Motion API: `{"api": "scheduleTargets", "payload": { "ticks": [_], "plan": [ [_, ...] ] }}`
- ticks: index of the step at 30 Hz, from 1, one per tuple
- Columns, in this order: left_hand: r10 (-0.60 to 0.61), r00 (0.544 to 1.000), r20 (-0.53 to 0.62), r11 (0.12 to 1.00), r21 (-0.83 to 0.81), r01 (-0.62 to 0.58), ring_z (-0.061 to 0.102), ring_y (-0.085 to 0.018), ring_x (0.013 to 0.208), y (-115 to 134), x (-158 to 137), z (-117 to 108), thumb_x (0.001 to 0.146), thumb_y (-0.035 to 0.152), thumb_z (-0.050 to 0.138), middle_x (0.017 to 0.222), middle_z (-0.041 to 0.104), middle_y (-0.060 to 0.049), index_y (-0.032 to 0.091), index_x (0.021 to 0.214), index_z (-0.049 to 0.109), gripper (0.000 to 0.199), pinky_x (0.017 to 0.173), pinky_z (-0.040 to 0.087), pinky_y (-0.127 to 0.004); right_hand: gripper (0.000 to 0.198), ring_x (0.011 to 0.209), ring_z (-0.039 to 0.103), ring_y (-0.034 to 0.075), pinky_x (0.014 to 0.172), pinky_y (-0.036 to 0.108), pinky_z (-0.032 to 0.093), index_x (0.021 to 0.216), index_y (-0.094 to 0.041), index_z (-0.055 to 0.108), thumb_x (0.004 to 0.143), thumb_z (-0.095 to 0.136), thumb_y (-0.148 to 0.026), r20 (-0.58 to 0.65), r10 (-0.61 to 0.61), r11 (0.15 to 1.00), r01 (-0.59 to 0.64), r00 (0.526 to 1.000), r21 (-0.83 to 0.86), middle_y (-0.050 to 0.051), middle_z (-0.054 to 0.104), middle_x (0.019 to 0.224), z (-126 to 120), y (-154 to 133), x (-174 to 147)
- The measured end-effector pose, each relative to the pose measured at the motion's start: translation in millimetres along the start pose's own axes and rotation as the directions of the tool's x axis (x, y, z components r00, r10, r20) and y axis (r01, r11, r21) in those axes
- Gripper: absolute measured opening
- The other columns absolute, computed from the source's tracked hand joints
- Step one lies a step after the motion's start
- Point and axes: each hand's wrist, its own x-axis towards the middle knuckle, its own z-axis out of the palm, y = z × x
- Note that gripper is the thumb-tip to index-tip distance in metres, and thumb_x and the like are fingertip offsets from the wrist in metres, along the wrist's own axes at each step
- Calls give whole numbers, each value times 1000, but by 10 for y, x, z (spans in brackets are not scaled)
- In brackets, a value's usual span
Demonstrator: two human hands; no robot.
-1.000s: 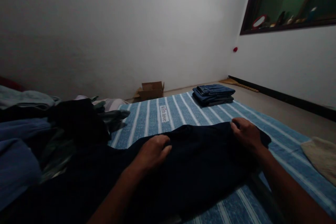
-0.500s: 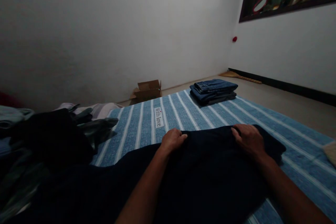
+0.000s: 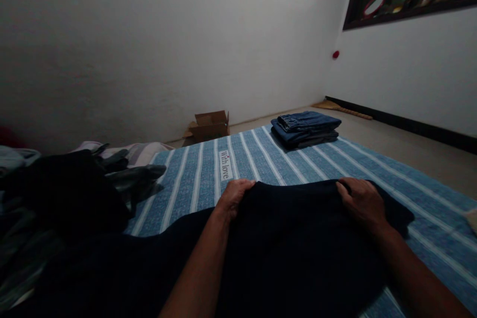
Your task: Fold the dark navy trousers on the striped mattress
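A dark navy garment (image 3: 298,238), too dark to tell its exact kind, lies spread across the striped bed in front of me. My left hand (image 3: 234,196) is closed on its far edge, thumb and fingers pinching the cloth. Farther right, my right hand (image 3: 362,201) grips the same edge, fingers curled over it. Between the two hands the edge runs nearly straight. The garment's right end extends past my right hand, and its left part reaches toward a heap of dark clothes (image 3: 74,194).
Folded jeans (image 3: 307,129) are stacked at the bed's far corner. The blue striped bedspread (image 3: 194,174) bears a "With love" label. Beyond it stand an open cardboard box (image 3: 210,126) by the wall and a broom (image 3: 343,108) on the floor.
My left hand has shifted slightly left along the garment's edge, and my right hand slightly right, so they are farther apart. The view has turned a little.
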Motion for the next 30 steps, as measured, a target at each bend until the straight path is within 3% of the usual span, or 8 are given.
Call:
{"api": "scheduleTargets", "payload": {
  "ticks": [8,15,24,30],
  "plan": [
    [38,999,-28,999,-36,-39,52,-11,51,-56,77,2,55,36,74,56,57,1,14,61,58,27,51,39,-24,28,84,59,24,84,36,41,87,-18,63,87,41,-35,-9,28,1000,-28,1000,15,8,68,89,9,1,1],
    [4,1000,0,999,33,-4,62,-17,63,25,8,27,51,27,80,72,69,-4,15,94,67,46,60,47,-28,26,83,60,23,83,36,41,86,-18,63,88,42,-34,0,11,1000,-11,1000,-1,8,68,89,10,7,7],
    [50,997,53,998,-29,-48,60,-13,58,-101,-219,85,52,22,79,67,66,1,15,98,63,49,57,45,-25,27,82,59,24,82,37,42,86,-18,63,87,41,-34,5,3,999,-3,1000,-34,8,68,89,6,-4,-16],
    [126,989,75,991,26,-128,53,-9,51,-105,-293,108,56,22,77,63,61,4,14,101,62,47,50,39,-21,32,83,60,25,82,38,42,88,-17,64,86,39,-36,10,4,999,-4,1000,-44,10,68,90,-3,-1,-28]
  ]
}}
